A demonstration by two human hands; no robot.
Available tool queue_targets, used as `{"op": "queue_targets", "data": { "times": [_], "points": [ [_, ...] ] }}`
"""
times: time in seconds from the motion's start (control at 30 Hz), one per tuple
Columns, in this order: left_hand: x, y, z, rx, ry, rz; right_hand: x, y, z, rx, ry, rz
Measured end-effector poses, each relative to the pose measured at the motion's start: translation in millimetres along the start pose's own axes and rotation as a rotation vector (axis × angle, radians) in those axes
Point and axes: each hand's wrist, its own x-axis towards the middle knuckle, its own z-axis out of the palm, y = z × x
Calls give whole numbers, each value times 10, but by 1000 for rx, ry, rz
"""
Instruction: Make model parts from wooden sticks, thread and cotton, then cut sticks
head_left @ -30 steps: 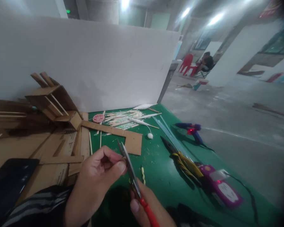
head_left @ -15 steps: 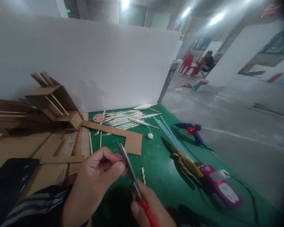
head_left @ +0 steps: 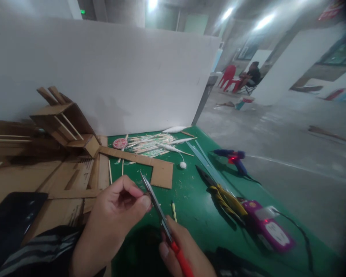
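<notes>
My right hand is wrapped round a pair of scissors with red handles. Their narrow metal blades point up and left, nearly closed, and pass right beside the fingertips of my left hand. Thumb and forefinger of that left hand are pinched together; whatever small thing sits between them is too hidden to name. Beyond the blade tips lies a flat cardboard strip with a square end. A short yellow-and-black piece rests on the green table just right of the blades.
A cardboard model stands at left, near a dark phone-like slab. Thin sticks lie at the back by a white panel. At right are yellow-handled pliers, a blue glue gun and a purple power strip.
Both hands and the scissors have shifted slightly to the left, with the blade tips a little closer together. My left hand keeps its pinch.
</notes>
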Motion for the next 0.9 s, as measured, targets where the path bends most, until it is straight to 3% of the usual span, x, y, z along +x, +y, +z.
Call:
{"op": "queue_targets", "data": {
  "times": [0.4, 0.63, 0.9],
  "points": [
    [85, 74, -74, 55, -43, -1, 11, -27, -1, 14, 0, 7],
    [163, 216, -226, 158, -234, -93, 40, -14, 22, -25, -79, 33],
    [191, 233, -257, 131, -270, -121, 77, -86, 56, -39, -69, 83]
  ]
}}
